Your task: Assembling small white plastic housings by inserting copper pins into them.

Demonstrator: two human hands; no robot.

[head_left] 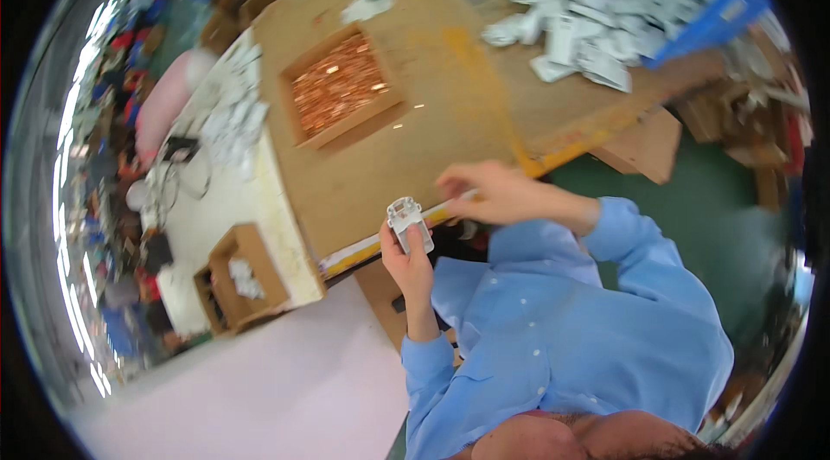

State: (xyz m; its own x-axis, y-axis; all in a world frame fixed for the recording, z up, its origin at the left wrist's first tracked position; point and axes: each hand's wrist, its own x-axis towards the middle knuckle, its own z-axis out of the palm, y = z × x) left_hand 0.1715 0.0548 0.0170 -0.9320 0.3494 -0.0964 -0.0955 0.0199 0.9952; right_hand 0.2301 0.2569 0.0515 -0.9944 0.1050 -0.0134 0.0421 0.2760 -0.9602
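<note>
My left hand (pixel 405 268) grips a small white plastic housing (pixel 415 233) just over the table's near edge, its thumb lying on the part's face. Just to the right, my right hand (pixel 494 192) is slightly blurred, its fingers bent together. A small pale bit shows at those fingertips, too small to name. Beyond both hands, an open cardboard box (pixel 396 99) holds many small copper-coloured metal pieces. A few loose pieces lie beside it on the brown tabletop (pixel 346 192).
White plastic parts (pixel 596 10) are heaped at the far right, against a blue crate (pixel 713 15). On the left, a pale side table (pixel 186 226) carries more white parts, a cable and a cardboard box (pixel 264 265). Another person's pink sleeve (pixel 169 101) reaches in there.
</note>
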